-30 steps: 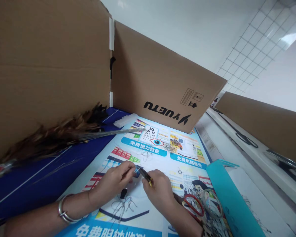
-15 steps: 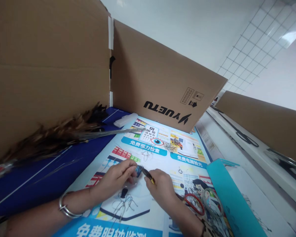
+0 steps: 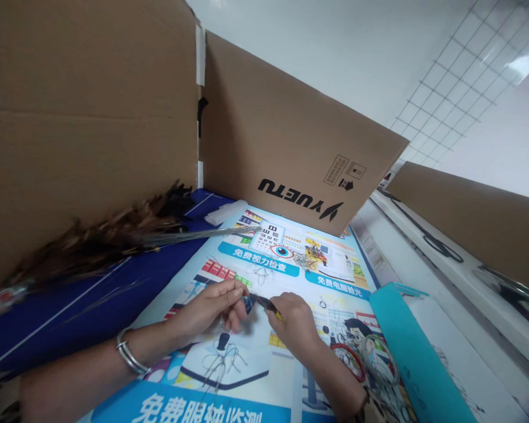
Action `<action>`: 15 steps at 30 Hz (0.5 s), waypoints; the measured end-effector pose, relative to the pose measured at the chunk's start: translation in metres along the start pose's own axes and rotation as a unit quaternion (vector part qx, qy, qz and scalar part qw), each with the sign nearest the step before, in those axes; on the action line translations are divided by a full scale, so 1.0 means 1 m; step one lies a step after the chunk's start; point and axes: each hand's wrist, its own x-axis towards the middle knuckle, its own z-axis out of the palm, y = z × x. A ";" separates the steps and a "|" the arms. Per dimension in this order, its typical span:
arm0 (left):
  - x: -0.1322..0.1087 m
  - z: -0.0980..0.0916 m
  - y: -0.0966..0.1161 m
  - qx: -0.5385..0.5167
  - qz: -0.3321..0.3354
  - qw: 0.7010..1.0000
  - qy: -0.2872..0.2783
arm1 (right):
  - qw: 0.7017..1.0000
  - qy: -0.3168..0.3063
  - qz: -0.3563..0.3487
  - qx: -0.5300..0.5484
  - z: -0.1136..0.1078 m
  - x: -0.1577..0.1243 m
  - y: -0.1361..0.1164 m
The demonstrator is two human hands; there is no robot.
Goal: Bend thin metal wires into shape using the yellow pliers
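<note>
My left hand (image 3: 220,302) is closed in a pinch around a small dark blue piece (image 3: 248,303), whose exact kind I cannot make out. Closed around the yellow-and-black handles of a pair of pliers (image 3: 264,302) is my right hand (image 3: 296,324). The dark jaws point left and reach the fingertips of the left hand, beside the blue piece. Whether the jaws grip it cannot be seen. Below the hands, several bent thin wires (image 3: 223,359) lie on the printed poster (image 3: 286,376) near a small black object (image 3: 223,341).
Brown feathers (image 3: 110,238) and a bundle of thin wires (image 3: 194,236) lie at the left. Wire coils (image 3: 380,358) and a red ring-shaped coil (image 3: 348,359) sit at the right beside a teal box (image 3: 417,352). Cardboard panels (image 3: 286,129) stand at the back and left.
The right hand and pliers have shifted slightly up and right, and the pliers' angle looks flatter. My left hand has turned a little around the blue piece.
</note>
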 end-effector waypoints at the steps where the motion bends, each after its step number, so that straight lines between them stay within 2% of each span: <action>1: 0.000 0.000 -0.001 -0.010 -0.005 1.000 -0.003 | 1.000 0.003 -0.007 -0.002 0.000 0.000 0.001; 9: 0.004 -0.008 -0.010 -0.038 -0.002 0.999 -0.024 | 0.999 0.039 -0.034 0.012 0.000 0.000 0.004; 15: 0.004 -0.009 -0.011 -0.030 -0.025 0.998 -0.047 | 0.998 0.043 -0.036 0.035 0.001 0.001 0.005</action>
